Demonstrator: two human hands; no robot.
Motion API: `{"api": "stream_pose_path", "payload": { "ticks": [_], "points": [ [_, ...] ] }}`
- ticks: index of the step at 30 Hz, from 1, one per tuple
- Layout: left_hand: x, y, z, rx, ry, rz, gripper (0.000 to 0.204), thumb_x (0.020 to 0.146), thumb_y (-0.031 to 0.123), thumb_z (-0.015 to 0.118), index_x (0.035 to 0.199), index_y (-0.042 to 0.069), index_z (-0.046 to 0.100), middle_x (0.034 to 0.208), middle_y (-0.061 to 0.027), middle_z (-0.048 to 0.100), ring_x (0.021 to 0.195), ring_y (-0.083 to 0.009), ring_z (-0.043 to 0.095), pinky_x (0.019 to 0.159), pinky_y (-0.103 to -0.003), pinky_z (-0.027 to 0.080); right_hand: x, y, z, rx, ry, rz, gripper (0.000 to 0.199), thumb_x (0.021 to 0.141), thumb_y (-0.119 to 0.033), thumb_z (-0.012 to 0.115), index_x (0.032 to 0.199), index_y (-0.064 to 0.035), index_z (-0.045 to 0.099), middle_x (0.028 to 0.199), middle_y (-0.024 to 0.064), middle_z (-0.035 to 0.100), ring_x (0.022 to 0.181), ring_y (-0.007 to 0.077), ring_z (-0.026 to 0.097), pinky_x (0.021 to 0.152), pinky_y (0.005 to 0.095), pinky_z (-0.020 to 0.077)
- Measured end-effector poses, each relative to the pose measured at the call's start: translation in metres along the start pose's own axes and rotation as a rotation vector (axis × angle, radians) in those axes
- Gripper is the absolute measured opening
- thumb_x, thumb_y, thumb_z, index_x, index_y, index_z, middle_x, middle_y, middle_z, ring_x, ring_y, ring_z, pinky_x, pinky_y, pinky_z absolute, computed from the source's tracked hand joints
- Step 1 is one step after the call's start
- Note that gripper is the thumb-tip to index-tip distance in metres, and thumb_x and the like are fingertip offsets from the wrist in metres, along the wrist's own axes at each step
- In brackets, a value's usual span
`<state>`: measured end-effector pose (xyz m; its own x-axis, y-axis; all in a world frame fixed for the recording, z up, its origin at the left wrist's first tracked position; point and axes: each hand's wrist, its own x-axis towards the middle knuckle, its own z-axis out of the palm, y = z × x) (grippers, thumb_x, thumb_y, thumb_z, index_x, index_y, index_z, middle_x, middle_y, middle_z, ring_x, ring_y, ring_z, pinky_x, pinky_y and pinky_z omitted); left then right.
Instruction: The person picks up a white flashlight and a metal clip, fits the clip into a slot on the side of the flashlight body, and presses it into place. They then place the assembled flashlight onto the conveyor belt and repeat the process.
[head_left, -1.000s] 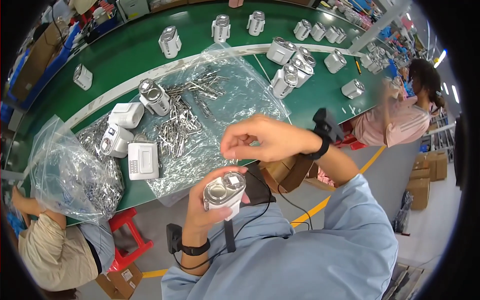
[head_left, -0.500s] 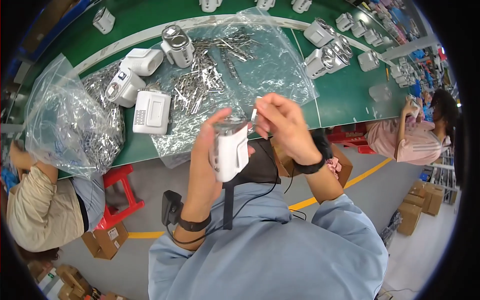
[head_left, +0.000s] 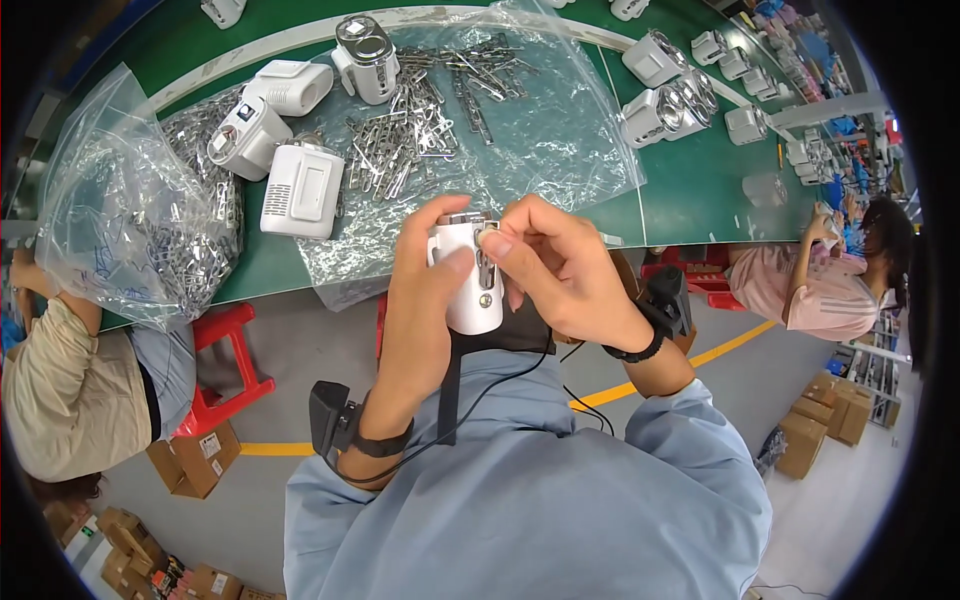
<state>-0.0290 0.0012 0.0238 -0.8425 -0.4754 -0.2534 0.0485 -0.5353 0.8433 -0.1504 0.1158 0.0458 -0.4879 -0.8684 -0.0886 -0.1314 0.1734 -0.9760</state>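
My left hand wraps round a white plastic housing with a rounded base and a shiny top, held upright in front of my body. A narrow metal clip lies along the housing's side, with a round screw or stud below it. My right hand is closed at that side, its thumb pressed on the clip's upper end; its other fingers curl behind and are partly hidden. Beyond my hands, a pile of similar metal clips lies on a clear plastic bag.
Several white housings stand left of the clip pile; more white housings stand at the far right. A bulging clear bag of clips rests at the table's left edge. People sit on both sides, near red stools.
The housing has turned in my left hand, bringing its clip side into sight. My right hand has moved in from beside it, bringing a small part against the housing.
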Motion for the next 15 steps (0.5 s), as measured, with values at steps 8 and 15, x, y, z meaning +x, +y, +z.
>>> {"api": "stream_pose_path", "payload": {
  "ticks": [8,15],
  "points": [
    [-0.004,-0.012,-0.005,0.526,-0.004,0.210,0.060,0.075,0.006,0.053,0.135,0.003,0.044,0.126,-0.0141,0.042,0.111,-0.0212,0.047,0.094,-0.034,0.042,0.003,0.016,0.008,-0.224,0.107,-0.170,0.018,0.098,-0.012,0.060,0.087,0.0002,0.053,0.066,0.0028,0.052,0.057,0.0060,0.055,0.050,0.0221,0.0431],
    [0.007,-0.007,0.003,0.172,0.071,0.128,0.044,0.081,0.001,0.061,0.123,0.003,0.048,0.111,-0.0089,0.051,0.097,-0.0151,0.054,0.084,-0.028,0.046,0.007,0.027,0.000,-0.487,0.022,-0.355,0.034,0.092,-0.019,0.068,0.069,-0.0007,0.050,0.058,0.0070,0.045,0.051,0.0167,0.054,0.046,0.0291,0.0395]
  ]
}}
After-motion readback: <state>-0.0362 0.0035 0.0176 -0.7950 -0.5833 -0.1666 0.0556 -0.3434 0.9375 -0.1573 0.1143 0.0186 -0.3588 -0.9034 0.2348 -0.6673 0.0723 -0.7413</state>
